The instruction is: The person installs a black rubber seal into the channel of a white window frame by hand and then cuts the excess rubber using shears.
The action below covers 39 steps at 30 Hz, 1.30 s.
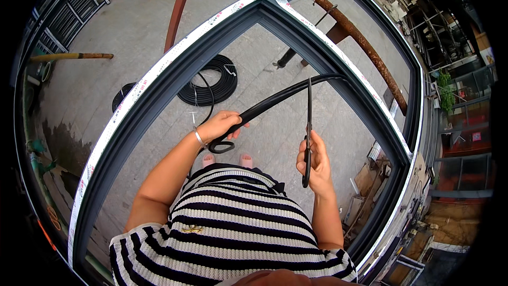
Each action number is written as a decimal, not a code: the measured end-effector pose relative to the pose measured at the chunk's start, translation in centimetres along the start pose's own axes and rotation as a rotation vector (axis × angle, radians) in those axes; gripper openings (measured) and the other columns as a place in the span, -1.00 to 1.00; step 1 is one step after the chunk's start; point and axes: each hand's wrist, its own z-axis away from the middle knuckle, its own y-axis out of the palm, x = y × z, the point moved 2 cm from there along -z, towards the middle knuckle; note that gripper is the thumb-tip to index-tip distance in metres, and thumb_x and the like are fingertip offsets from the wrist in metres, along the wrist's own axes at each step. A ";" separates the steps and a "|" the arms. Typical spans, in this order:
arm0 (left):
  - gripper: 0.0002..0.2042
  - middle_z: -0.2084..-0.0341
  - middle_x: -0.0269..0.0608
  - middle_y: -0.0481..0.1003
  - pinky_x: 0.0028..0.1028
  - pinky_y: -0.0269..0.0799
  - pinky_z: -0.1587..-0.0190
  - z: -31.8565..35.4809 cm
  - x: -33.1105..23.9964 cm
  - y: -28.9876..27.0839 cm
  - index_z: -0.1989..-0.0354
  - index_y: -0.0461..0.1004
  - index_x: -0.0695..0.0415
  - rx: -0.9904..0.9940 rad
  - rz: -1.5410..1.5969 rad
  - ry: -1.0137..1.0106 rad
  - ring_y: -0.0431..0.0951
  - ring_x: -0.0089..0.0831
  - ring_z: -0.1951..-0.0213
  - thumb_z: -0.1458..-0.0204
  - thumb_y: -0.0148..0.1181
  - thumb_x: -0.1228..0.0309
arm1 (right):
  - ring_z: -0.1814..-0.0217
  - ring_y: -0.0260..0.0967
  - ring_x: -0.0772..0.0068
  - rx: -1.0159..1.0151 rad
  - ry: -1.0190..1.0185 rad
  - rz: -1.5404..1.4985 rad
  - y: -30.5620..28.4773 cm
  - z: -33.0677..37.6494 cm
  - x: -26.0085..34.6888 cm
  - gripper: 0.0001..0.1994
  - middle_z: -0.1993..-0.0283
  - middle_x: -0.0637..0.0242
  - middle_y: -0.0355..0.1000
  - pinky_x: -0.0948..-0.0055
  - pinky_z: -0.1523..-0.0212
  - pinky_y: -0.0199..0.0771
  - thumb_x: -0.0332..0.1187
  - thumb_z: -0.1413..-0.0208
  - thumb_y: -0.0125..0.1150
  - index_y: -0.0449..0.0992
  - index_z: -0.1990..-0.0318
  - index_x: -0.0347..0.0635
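My left hand (221,126) is closed around a black rubber seal strip (278,97). From that hand the strip rises to the right and meets the inner edge of the dark grey window frame (365,95); its lower end curls in a loop under my fingers. In my right hand (317,164) is a pair of scissors (309,114), blades pointing up. Their tips overlap the strip in the picture, near the frame; I cannot tell whether they touch it or how far the blades are apart.
White printed film covers the frame's outer faces. A coil of black strip (225,87) lies on the grey paved floor beyond my left hand, with another dark coil (123,95) farther left. A rusty pipe (370,47) and a red-brown beam (180,10) are under or beside the frame.
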 end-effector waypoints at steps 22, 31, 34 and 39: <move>-0.81 0.62 -0.03 0.47 -0.23 0.36 0.45 2.9 1.1 4.8 0.29 0.54 0.23 -0.514 -0.426 0.496 0.49 -0.12 0.56 -0.19 0.19 0.33 | 0.45 0.27 0.52 0.035 0.481 0.683 5.4 5.2 -0.5 -0.55 0.48 0.37 0.39 0.47 0.39 0.33 -0.11 -0.12 0.50 0.56 -0.02 -0.23; -0.89 0.52 -0.01 0.53 -0.12 0.39 0.33 2.7 1.8 5.2 0.32 0.52 0.20 -0.626 -0.552 0.679 0.53 0.02 0.43 -0.09 0.24 0.42 | 0.45 0.23 0.64 0.052 0.547 0.726 6.5 4.1 1.4 -0.57 0.49 0.45 0.39 0.53 0.42 0.28 -0.12 -0.17 0.47 0.56 0.01 -0.29; -0.90 0.52 -0.05 0.53 -0.14 0.39 0.31 2.7 1.9 5.3 0.31 0.53 0.18 -0.633 -0.571 0.706 0.54 0.00 0.42 -0.08 0.26 0.42 | 0.45 0.23 0.68 0.039 0.567 0.672 6.4 4.5 0.7 -0.59 0.49 0.49 0.39 0.55 0.44 0.25 -0.12 -0.19 0.45 0.56 0.01 -0.27; -0.89 0.48 -0.12 0.55 -0.19 0.37 0.30 2.4 2.2 5.3 0.28 0.54 0.15 -0.660 -0.648 0.768 0.56 -0.06 0.41 -0.05 0.28 0.43 | 0.47 0.22 0.71 0.043 0.557 0.701 6.3 4.8 0.3 -0.58 0.50 0.53 0.38 0.57 0.48 0.20 -0.07 -0.22 0.41 0.55 0.01 -0.26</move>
